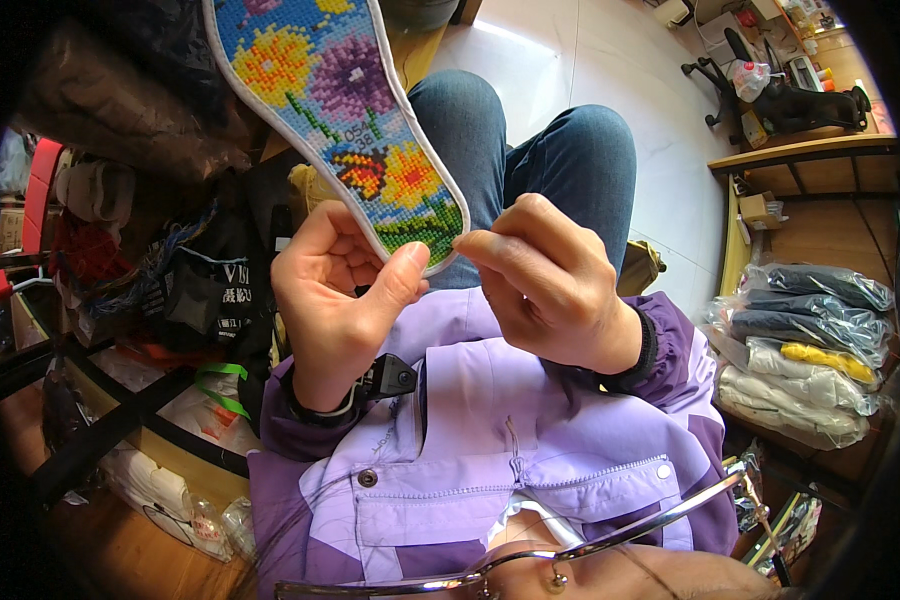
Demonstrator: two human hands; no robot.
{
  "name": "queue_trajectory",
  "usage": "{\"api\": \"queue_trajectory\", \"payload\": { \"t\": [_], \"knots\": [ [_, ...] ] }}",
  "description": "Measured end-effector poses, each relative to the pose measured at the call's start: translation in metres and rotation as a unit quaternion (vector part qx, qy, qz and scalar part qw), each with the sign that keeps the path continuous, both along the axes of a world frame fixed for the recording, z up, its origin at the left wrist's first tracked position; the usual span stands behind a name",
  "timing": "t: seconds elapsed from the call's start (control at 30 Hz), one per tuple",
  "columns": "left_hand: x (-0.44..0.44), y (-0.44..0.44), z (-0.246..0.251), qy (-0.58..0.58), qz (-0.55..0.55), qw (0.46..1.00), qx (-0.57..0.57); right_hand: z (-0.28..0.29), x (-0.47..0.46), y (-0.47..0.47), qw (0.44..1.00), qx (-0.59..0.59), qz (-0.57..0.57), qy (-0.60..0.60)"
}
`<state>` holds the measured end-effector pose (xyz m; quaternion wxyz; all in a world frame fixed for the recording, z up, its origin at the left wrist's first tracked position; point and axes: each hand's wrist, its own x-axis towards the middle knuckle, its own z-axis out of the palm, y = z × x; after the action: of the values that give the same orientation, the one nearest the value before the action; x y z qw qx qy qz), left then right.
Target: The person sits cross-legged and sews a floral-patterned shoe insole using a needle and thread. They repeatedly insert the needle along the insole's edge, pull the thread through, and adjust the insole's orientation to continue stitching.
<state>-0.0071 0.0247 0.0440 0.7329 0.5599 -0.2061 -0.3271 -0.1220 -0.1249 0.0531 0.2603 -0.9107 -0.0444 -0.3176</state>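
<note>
An embroidered insole (345, 112) with a white bound edge stretches upward from my hands, its far end cut off by the frame's top. Cross-stitched yellow and purple flowers, a butterfly and green grass cover it on a blue ground, with some printed figures between. My left hand (337, 300) grips its rounded near end, thumb on top and fingers underneath. At the right side of that same end, my right hand (551, 289) is curled in a pinch, fingertips touching the white edge. Whether something thin is between those fingertips is hidden.
My jeans-clad knees (457, 142) lie beneath the insole. To the left are a black printed bag (202, 292), blue thread (157, 262) and a dark metal frame (120, 420). Plastic-wrapped folded clothes (810, 322) fill a shelf at right. A black chair (795, 109) stands beyond.
</note>
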Motion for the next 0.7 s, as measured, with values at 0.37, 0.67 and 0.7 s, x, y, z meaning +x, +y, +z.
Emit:
{"api": "queue_trajectory", "payload": {
  "t": [0.37,0.67,0.7],
  "knots": [
    [-0.006,-0.001,-0.005,-0.045,0.021,0.999,0.004,0.004,-0.002,0.002,0.999,-0.028,-0.003,0.028],
    [-0.009,-0.008,-0.014,-0.092,0.05,0.995,0.002,0.008,0.004,0.001,0.992,0.076,-0.022,0.097],
    [-0.008,-0.007,-0.014,-0.084,0.039,0.996,0.001,0.008,0.005,-0.006,0.994,0.092,-0.002,0.066]
  ]
}}
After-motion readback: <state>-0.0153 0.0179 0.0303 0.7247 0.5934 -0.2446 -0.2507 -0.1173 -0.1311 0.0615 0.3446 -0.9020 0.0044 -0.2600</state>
